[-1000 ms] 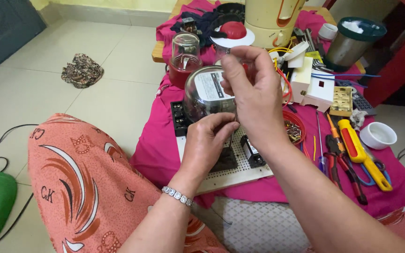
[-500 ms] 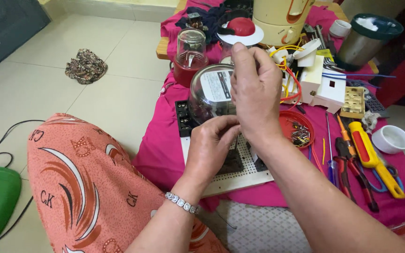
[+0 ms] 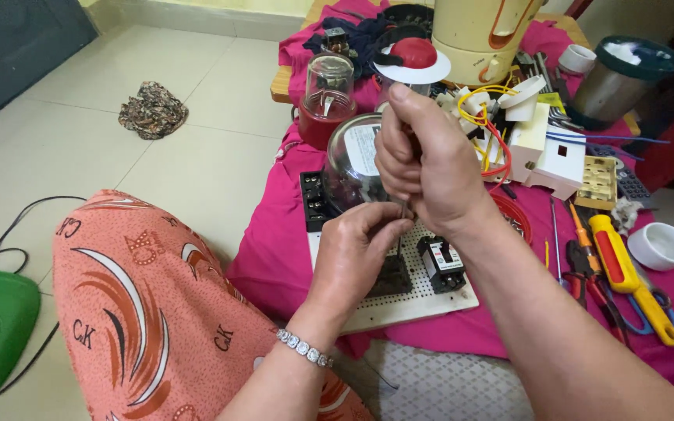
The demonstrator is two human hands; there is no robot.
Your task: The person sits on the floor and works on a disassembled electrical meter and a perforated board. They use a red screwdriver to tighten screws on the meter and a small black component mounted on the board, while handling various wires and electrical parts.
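**Head view: two hands at a white board**

Head camera looks down on a perforated white board (image 3: 423,300) lying on pink cloth (image 3: 274,249). The right hand (image 3: 427,168) is closed in a fist around a screwdriver (image 3: 401,234), its shaft pointing straight down. The left hand (image 3: 356,253) pinches near the shaft's tip, over a black component (image 3: 391,277) on the board. A small breaker (image 3: 441,263) sits just beside it; a glass-domed meter (image 3: 352,160) stands behind the hands.
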